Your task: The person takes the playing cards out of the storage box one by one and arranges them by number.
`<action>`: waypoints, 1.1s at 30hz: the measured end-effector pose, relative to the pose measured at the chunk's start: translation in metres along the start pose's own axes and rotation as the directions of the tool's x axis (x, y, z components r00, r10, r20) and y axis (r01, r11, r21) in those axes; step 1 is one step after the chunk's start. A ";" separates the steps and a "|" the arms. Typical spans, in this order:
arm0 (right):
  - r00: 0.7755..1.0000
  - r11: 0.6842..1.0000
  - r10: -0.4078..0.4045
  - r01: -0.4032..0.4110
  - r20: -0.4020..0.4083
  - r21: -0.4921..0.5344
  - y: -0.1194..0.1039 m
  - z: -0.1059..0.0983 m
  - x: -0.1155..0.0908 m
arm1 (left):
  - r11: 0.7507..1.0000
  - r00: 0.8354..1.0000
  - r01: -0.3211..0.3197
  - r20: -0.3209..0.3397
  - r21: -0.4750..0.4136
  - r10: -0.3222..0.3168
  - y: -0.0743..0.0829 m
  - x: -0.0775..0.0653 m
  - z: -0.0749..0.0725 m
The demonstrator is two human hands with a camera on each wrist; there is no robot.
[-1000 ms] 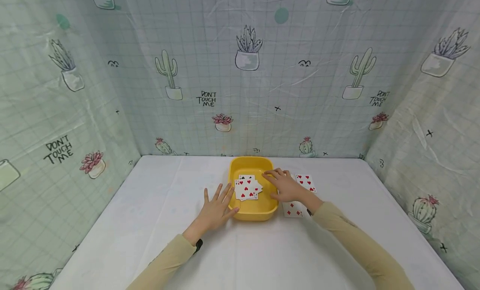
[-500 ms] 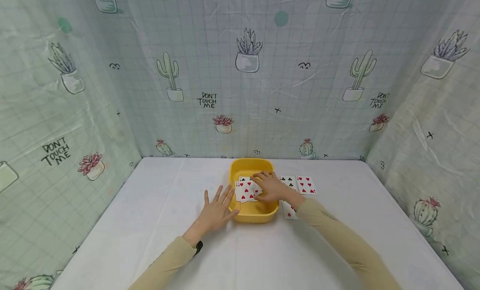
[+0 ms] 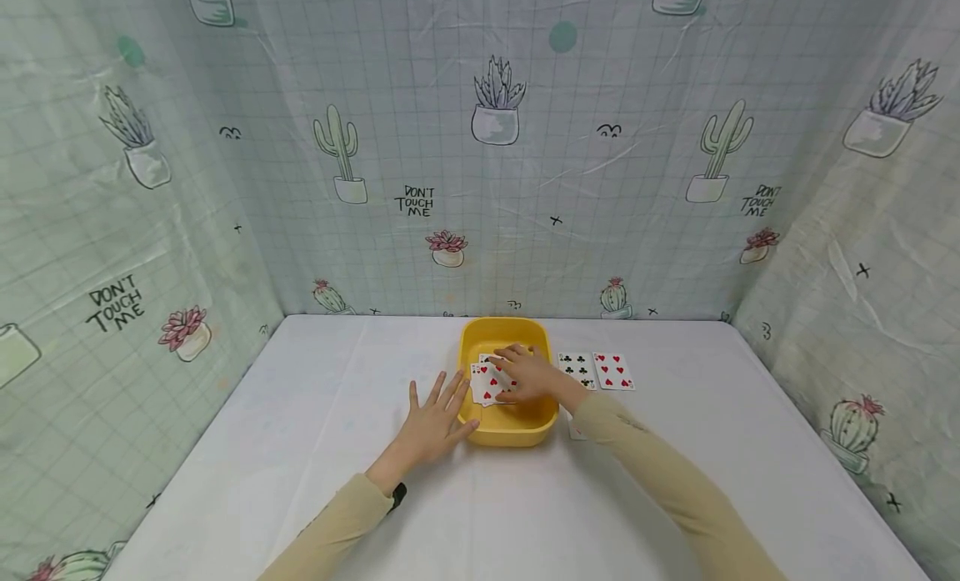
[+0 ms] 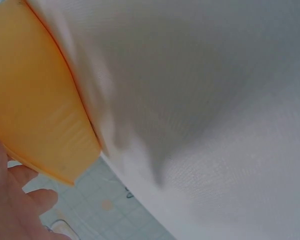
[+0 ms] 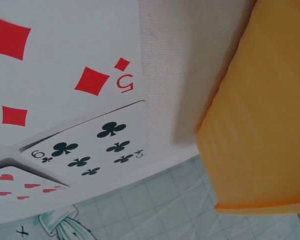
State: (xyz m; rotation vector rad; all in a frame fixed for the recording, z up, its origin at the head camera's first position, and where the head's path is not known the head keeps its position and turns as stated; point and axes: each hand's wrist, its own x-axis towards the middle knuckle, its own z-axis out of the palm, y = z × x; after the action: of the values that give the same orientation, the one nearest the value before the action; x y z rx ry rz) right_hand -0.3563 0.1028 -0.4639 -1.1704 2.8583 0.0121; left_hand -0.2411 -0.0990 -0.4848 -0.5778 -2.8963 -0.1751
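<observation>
A yellow plastic basin (image 3: 506,438) stands on the white table with a small pile of playing cards in it. The top card is a heart card (image 3: 483,384), and a black-suited card peeks out behind it. Over this pile lies my right hand (image 3: 528,375), its bent fingers spread and the thumb apart from them; contact with the cards cannot be made out. My left hand (image 3: 430,427) rests its spread, straight fingers at the basin's left rim. In the right wrist view the basin's wall (image 5: 265,120) hides most of the right hand.
To the basin's right lie a six of clubs (image 3: 577,370), a heart card (image 3: 613,371) and a five of diamonds (image 5: 65,75), the last largely under the right forearm in the head view. A patterned curtain (image 3: 510,189) hangs behind the white table (image 3: 337,373).
My right hand has moved left from the basin's right rim onto the card pile, uncovering the six of clubs on the table. The left hand and basin have stayed put.
</observation>
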 end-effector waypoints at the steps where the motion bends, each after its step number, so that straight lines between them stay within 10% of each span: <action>1: 1.000 1.000 0.001 -0.001 0.013 -0.008 0.000 0.001 0.001 | 1.000 1.000 0.001 0.002 0.001 -0.001 0.000 0.000 0.000; 33: 0.999 0.999 0.003 -0.001 0.048 -0.051 -0.010 0.011 0.010 | 1.000 1.000 -0.007 0.000 0.010 0.007 -0.003 0.002 -0.002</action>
State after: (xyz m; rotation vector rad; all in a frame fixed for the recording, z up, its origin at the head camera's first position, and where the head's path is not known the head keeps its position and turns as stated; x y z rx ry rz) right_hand -0.3565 0.0891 -0.4754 -1.1599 2.8336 0.1120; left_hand -0.2436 -0.1013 -0.4824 -0.5859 -2.8931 -0.1601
